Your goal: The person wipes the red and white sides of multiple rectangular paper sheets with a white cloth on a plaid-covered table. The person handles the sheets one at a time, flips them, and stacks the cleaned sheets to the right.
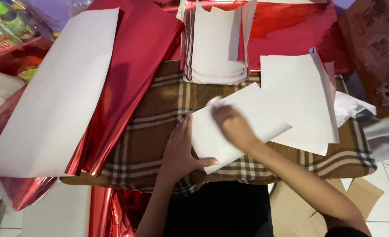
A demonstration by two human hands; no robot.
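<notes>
Both hands, left hand [181, 149] and right hand [233, 125], press a smooth white sheet [238, 127].

- The scene is moderately bright, with soft indoor light that seems to come from above.
- The red foil sheets [128, 83] throw glare in streaks, strongest at the far right.
- The right hand [231, 125] is smeared by motion blur (its fingertips dissolve into the white sheet [238, 127]).
- The left hand [181, 149] is sharp and casts a faint shadow on the plaid cloth [155, 131].
- The near edges are dim, and the far-left corner looks soft.
</notes>
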